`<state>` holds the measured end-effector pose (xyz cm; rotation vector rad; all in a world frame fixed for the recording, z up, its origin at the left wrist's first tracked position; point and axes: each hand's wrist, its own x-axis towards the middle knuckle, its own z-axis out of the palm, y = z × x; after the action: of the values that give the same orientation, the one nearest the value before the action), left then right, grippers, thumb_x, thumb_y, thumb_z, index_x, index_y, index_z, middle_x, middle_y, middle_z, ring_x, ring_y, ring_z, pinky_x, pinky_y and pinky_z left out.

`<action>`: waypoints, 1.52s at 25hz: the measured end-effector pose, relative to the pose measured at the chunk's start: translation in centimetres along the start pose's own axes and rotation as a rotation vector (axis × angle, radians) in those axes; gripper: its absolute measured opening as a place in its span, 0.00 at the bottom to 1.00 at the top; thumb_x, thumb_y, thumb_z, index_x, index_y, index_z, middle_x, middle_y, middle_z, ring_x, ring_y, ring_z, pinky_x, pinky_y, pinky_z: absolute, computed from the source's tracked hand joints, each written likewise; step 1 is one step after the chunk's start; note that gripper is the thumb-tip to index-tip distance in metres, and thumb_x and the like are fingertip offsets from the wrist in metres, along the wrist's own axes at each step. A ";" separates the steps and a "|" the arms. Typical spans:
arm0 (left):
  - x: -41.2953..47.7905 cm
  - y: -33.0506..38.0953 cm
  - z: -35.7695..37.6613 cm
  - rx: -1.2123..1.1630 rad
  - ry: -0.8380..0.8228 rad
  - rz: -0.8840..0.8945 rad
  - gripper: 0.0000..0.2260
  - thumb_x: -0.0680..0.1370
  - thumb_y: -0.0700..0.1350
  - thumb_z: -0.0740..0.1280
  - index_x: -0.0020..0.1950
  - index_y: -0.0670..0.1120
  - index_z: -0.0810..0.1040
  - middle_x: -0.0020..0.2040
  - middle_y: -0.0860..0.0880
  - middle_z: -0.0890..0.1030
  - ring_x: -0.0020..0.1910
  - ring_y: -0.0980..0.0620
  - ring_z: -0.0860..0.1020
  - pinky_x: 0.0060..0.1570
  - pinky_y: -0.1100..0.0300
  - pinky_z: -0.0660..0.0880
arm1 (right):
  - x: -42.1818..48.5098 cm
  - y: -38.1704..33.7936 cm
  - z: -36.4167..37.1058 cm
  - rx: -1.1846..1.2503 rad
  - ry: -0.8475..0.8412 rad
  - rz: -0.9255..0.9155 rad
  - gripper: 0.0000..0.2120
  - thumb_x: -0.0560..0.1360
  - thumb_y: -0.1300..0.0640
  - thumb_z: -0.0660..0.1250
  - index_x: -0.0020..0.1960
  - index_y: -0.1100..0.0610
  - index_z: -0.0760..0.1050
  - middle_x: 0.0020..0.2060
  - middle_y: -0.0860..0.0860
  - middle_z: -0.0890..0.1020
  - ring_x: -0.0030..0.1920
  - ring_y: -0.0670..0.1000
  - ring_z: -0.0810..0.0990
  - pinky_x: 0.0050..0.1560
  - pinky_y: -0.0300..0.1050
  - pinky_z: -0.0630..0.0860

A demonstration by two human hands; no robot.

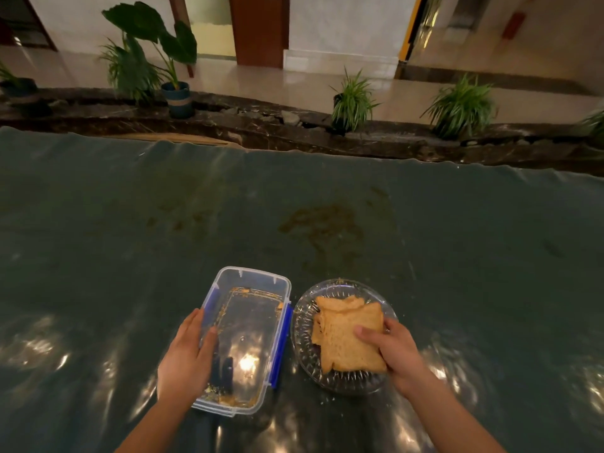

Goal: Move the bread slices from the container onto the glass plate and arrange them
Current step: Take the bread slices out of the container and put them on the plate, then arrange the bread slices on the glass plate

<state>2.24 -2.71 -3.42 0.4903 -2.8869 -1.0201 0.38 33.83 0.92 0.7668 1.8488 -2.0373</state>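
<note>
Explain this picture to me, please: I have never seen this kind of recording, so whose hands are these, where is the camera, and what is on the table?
There is no machine here. A person wears a wide-angle camera on the head, looking down at their own two bare hands. On the dark covered table sit a clear plastic container with blue clips and a glass plate, side by side. The container holds only crumbs. The bread slices lie stacked on the plate. The left hand steadies the container's side wall. The right hand has its grip on the top slice, thumb on top. Potted plants stand beyond the table.
</note>
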 end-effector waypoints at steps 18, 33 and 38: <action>-0.4 1.1 -0.3 0.128 -0.055 -0.009 0.25 0.80 0.53 0.60 0.75 0.49 0.62 0.75 0.45 0.65 0.69 0.41 0.69 0.65 0.40 0.68 | 1.6 3.6 0.4 -0.658 0.214 -0.083 0.29 0.65 0.45 0.76 0.62 0.52 0.71 0.56 0.50 0.78 0.52 0.53 0.80 0.51 0.56 0.81; -5.6 13.9 9.3 -0.162 -0.377 0.182 0.17 0.77 0.43 0.64 0.64 0.58 0.73 0.60 0.56 0.76 0.50 0.63 0.75 0.49 0.71 0.69 | 4.3 1.3 -1.5 -0.686 0.170 -0.171 0.17 0.72 0.42 0.69 0.58 0.47 0.73 0.52 0.46 0.80 0.45 0.44 0.77 0.41 0.42 0.72; -4.8 12.6 10.3 -0.128 -0.349 0.137 0.15 0.76 0.43 0.65 0.58 0.61 0.73 0.53 0.58 0.75 0.50 0.63 0.75 0.53 0.62 0.74 | 5.4 2.1 -2.9 -0.636 0.159 -0.141 0.24 0.74 0.39 0.66 0.63 0.52 0.73 0.55 0.47 0.80 0.53 0.49 0.79 0.54 0.50 0.76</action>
<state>1.75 14.24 -3.36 0.1127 -3.0627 -1.3780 -2.30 37.09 -3.94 0.6353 2.5001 -1.3336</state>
